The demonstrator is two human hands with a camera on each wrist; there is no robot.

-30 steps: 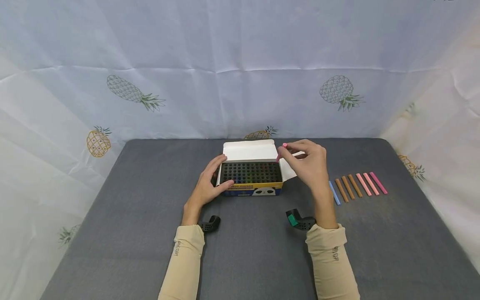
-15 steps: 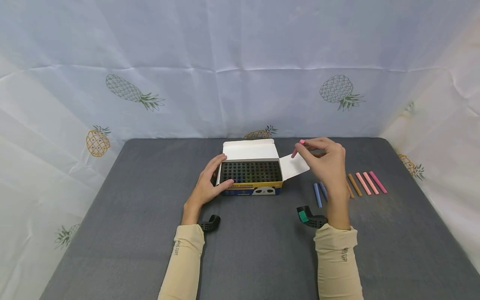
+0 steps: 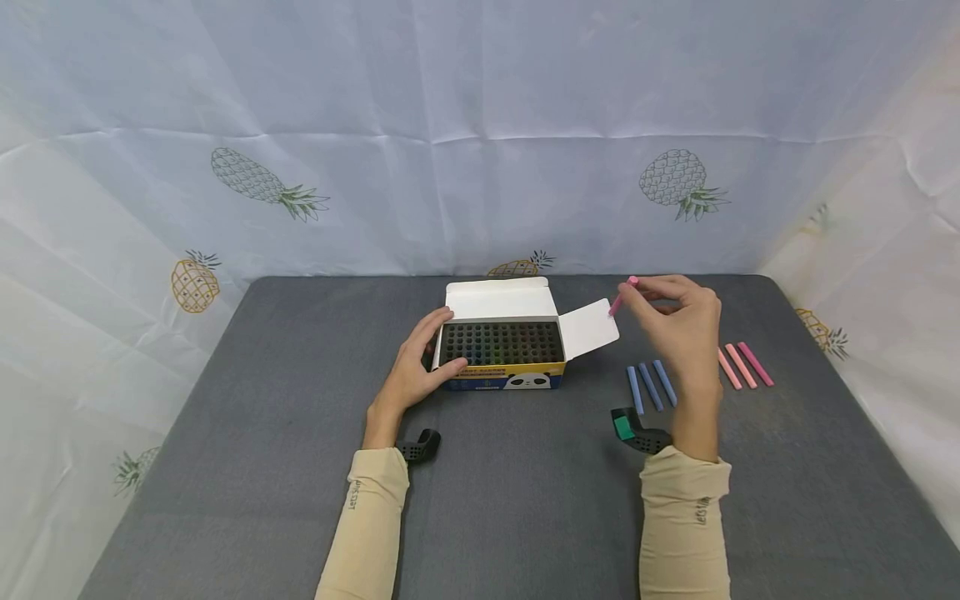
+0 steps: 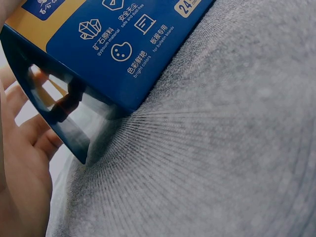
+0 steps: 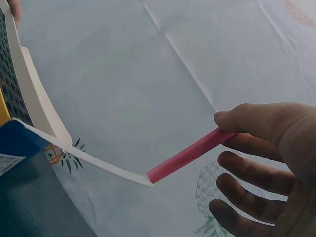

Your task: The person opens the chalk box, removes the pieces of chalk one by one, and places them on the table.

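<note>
Between thumb and fingertips my right hand (image 3: 678,321) pinches a pink stick of chalk (image 5: 190,154), tilted, near the tip of the box's right flap. An open chalk box (image 3: 504,379) in blue and yellow with a panda face stands at the table's middle. Its black holder (image 3: 502,343) is full of holes, with chalk ends too small to make out. My left hand (image 3: 412,367) grips the box's left end, thumb at the front and fingers toward the back. In the left wrist view the left fingers (image 4: 32,128) show behind the open end flap (image 4: 54,103).
Blue chalk sticks (image 3: 651,387) lie left of my right wrist; pink ones (image 3: 741,367) lie to its right. The right forearm hides the strip between them. The box's lid (image 3: 498,300) stands raised at the back, before a pineapple-print curtain (image 3: 480,192).
My right hand has moved right from above the box with the pink chalk, past the side flap. It now covers the brown sticks and has uncovered the blue ones. My left hand stays put.
</note>
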